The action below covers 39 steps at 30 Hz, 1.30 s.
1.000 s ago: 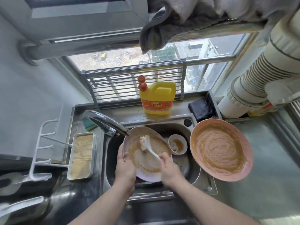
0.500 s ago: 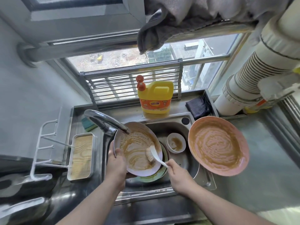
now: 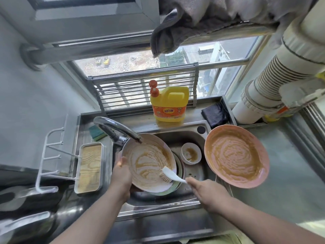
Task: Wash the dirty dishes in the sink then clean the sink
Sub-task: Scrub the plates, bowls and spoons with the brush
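Dishes are being scrubbed over the sink (image 3: 158, 206): a white plate (image 3: 147, 164), smeared with brown sauce, is held tilted under the tap (image 3: 116, 129) by the left hand (image 3: 121, 178), thumb curled over its rim. It is judged stiff, breakable and slippery when wet, so a rim grip seems best. A brush (image 3: 168, 175) is gripped by its handle in the right hand (image 3: 205, 191), bristles against the plate. A small bowl (image 3: 190, 153) holding sauce dregs sits in the basin; a pink plate (image 3: 236, 155), coated with sauce, rests on the sink's right edge
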Each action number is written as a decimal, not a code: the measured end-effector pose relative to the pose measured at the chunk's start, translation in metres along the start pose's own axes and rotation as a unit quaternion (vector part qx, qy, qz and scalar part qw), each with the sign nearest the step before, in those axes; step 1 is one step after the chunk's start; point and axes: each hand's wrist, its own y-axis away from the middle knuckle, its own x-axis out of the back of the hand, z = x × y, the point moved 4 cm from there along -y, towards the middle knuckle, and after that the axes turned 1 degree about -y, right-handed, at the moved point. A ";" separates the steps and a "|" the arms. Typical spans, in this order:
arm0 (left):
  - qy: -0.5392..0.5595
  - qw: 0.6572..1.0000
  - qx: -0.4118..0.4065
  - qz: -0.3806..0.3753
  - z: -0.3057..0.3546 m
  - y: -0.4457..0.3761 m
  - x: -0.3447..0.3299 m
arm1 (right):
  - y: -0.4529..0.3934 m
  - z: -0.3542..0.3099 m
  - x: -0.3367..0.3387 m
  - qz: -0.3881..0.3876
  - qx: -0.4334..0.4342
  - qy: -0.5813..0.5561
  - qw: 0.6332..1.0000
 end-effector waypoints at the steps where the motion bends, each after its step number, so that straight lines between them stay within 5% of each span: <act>1: 0.000 1.000 0.005 0.005 -0.001 0.003 -0.002 | -0.001 -0.005 0.003 0.003 0.015 0.004 1.000; 5: -0.076 0.996 -0.043 0.017 -0.007 0.019 -0.012 | -0.003 -0.071 -0.013 0.018 0.075 -0.103 0.992; 8: -0.082 0.996 -0.044 0.012 -0.024 0.036 -0.018 | -0.044 -0.097 0.002 0.064 0.040 -0.196 0.978; 15: -0.116 0.989 -0.069 0.056 -0.017 0.034 -0.009 | -0.065 -0.010 -0.005 0.051 -0.140 -0.140 0.979; 23: -0.227 0.969 -0.098 0.023 -0.012 0.049 -0.019 | -0.082 -0.076 0.001 0.107 -0.065 -0.271 0.954; 33: -0.395 0.886 -0.243 0.005 0.021 0.042 0.000 | -0.054 -0.019 -0.044 0.058 -0.082 -0.124 0.987; 39: -0.437 0.856 -0.274 -0.013 0.010 0.049 -0.005 | -0.065 -0.031 -0.031 0.157 -0.067 -0.171 0.970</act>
